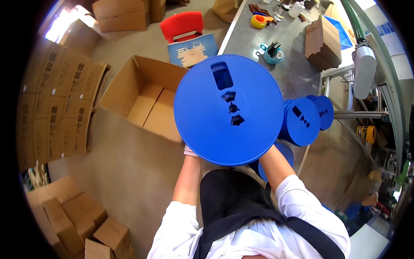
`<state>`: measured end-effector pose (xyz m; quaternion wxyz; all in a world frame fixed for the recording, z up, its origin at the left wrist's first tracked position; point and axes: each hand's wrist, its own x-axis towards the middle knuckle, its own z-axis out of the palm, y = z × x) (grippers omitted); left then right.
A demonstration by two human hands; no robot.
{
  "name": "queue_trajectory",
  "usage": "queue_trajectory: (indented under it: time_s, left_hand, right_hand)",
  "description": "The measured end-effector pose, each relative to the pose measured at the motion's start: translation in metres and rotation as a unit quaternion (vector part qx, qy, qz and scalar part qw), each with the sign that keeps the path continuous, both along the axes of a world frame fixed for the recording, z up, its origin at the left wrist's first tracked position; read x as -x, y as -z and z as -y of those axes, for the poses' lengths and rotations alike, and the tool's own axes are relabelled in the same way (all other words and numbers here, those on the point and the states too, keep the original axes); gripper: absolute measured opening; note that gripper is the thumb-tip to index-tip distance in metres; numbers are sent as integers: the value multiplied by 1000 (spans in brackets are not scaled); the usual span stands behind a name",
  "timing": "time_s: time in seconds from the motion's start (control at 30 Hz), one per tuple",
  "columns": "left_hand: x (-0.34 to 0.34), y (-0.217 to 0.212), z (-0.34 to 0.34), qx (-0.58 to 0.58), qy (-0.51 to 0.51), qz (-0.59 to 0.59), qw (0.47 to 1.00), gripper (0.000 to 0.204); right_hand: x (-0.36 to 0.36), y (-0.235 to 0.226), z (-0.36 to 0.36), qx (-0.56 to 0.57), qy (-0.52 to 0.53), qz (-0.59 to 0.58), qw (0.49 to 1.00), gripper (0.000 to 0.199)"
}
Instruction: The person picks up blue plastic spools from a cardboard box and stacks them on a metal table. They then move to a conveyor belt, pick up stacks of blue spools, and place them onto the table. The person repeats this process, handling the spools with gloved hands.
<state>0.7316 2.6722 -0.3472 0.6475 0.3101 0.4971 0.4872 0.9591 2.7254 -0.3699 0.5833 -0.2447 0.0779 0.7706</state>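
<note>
A large round blue plastic reel [202, 125], with a rectangular slot and a small hub hole in its face, is held up flat in front of my body. My left hand [191, 152], in a pale glove, grips it from beneath at the near left edge; most of its fingers are hidden. On the other side my right forearm [276, 162] runs under the near right edge, and the reel covers that hand. Whether more reels lie stacked under this one, I cannot tell. Just left of it an open cardboard box [138, 103] stands with bare inner flaps showing.
More blue reels [302, 123] stand along the grey table [246, 41]. On it are a teal cup of tools [272, 54], yellow tape [258, 21] and stacked flat cardboard [321, 43]. Behind the box is a red-backed chair [183, 23]. Cartons [56, 103] line the left.
</note>
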Motion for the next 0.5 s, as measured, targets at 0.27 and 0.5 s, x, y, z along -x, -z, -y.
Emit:
queue_trajectory:
  time_s: [0.27,0.5]
  left_hand:
    - [7,94,-81,81,27,65,994,49]
    - [4,124,-99,122,43,77,989,50]
  right_hand:
    - [15,71,-33,44,93,121,987,45]
    - [11,101,-25,72,137,161,975,45]
